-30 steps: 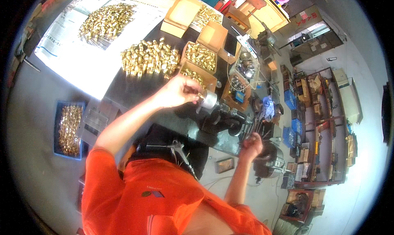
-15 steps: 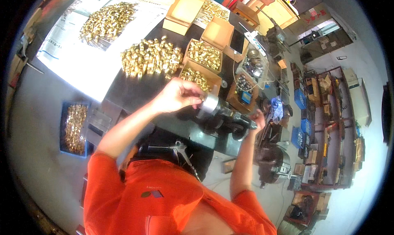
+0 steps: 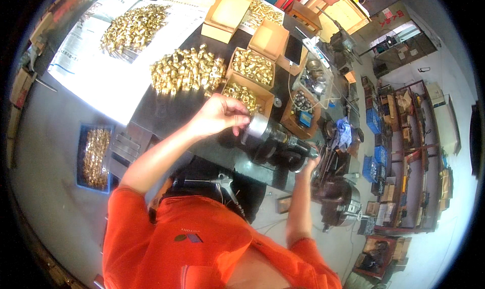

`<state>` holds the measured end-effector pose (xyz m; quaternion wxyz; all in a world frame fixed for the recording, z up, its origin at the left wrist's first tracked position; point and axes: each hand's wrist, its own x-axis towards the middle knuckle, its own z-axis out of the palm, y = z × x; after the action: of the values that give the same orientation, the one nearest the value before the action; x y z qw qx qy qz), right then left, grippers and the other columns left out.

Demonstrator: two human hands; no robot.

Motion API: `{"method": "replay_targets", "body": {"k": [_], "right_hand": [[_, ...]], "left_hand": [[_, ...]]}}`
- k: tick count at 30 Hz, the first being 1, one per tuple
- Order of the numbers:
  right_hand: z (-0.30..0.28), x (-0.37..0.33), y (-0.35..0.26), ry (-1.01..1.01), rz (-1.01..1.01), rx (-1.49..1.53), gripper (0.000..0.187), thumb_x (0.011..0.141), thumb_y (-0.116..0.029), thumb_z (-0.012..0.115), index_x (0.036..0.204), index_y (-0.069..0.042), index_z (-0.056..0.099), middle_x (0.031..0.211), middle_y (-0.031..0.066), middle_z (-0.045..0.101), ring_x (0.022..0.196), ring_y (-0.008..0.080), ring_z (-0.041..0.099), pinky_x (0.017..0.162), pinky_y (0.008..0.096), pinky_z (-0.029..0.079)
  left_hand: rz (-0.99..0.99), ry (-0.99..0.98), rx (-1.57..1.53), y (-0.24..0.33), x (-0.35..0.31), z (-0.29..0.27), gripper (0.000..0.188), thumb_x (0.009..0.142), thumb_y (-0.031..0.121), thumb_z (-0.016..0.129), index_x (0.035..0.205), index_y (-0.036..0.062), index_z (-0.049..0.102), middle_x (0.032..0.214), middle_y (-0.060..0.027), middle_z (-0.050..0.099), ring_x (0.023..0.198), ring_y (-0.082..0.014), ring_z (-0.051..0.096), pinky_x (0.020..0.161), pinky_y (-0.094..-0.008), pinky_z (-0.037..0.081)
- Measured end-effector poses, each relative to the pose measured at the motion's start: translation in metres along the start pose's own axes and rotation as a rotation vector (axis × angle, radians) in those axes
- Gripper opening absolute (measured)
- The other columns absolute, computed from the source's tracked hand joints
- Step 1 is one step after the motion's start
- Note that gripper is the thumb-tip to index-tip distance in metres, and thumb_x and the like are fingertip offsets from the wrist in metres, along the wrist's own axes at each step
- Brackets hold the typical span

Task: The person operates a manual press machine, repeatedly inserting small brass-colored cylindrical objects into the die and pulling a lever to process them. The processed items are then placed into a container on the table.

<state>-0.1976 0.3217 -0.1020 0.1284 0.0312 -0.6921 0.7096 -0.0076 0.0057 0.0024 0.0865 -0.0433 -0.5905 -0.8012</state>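
Note:
Over the dark bench lies a small lathe-like machine [image 3: 283, 143] with a round silver chuck [image 3: 258, 126] at its left end. My left hand [image 3: 220, 117] is closed in a pinch against the chuck's left face; whatever sits between thumb and fingers is hidden. At the machine's right end, my right hand [image 3: 311, 162] is curled around the tapered end, partly covered by it, and what it grips does not show clearly. Just beyond my left hand, a cardboard box [image 3: 263, 98] holds brass fittings [image 3: 240, 95]. A loose pile of brass fittings [image 3: 187, 73] lies on the bench.
Another heap of brass pieces [image 3: 135, 27] rests on newspaper [image 3: 108, 89]. A blue crate [image 3: 81, 160] of brass parts stands at the left. An air gun [image 3: 222, 180] lies near my waist. Shelving [image 3: 406, 162] and a dark motor-like machine [image 3: 339, 200] are to the right.
My right hand has shifted slightly nearer to me at the machine's right end, with its fingers now more hidden. My left hand stays at the chuck.

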Motion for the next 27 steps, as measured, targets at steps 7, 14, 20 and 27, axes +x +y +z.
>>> {"method": "replay_targets", "body": {"k": [7, 14, 20, 27], "right_hand": [[0.032, -0.003, -0.099, -0.112, -0.126, 0.313, 0.023, 0.087, -0.019, 0.046, 0.087, 0.001, 0.056, 0.055, -0.0037, 0.037, 0.046, 0.0043, 0.032, 0.04, 0.019, 0.022], [-0.017, -0.068, -0.115, -0.015, 0.031, 0.458, 0.023, 0.084, -0.023, 0.048, 0.083, 0.0, 0.054, 0.054, -0.0032, 0.031, 0.042, 0.0047, 0.025, 0.035, 0.0184, 0.02], [-0.014, -0.058, -0.035, 0.127, 0.372, 0.339, 0.019, 0.079, -0.014, 0.046, 0.087, 0.001, 0.055, 0.059, -0.0033, 0.041, 0.048, 0.0066, 0.036, 0.037, 0.0206, 0.026], [0.033, 0.025, -0.054, -0.053, -0.066, -0.01, 0.023, 0.082, -0.013, 0.045, 0.092, 0.004, 0.057, 0.058, -0.0007, 0.047, 0.051, 0.0071, 0.044, 0.042, 0.0196, 0.032]], "left_hand": [[-0.01, 0.048, 0.013, -0.004, 0.0, -0.003, 0.015, 0.079, 0.011, 0.062, 0.083, -0.004, 0.06, 0.068, -0.0081, 0.06, 0.054, -0.0132, 0.057, 0.051, -0.0236, 0.048], [0.007, 0.09, -0.031, -0.006, -0.002, -0.001, 0.018, 0.079, 0.014, 0.062, 0.081, -0.0036, 0.061, 0.066, -0.0084, 0.059, 0.054, -0.0144, 0.057, 0.05, -0.0244, 0.048], [0.027, 0.118, -0.026, -0.005, -0.004, 0.0, 0.017, 0.079, 0.013, 0.062, 0.08, -0.0038, 0.061, 0.066, -0.0078, 0.059, 0.054, -0.0137, 0.057, 0.049, -0.0244, 0.047], [0.048, 0.243, 0.175, -0.023, 0.011, -0.011, 0.018, 0.081, 0.013, 0.06, 0.085, -0.0052, 0.059, 0.066, -0.0074, 0.059, 0.051, -0.0114, 0.056, 0.048, -0.0231, 0.046]]}}
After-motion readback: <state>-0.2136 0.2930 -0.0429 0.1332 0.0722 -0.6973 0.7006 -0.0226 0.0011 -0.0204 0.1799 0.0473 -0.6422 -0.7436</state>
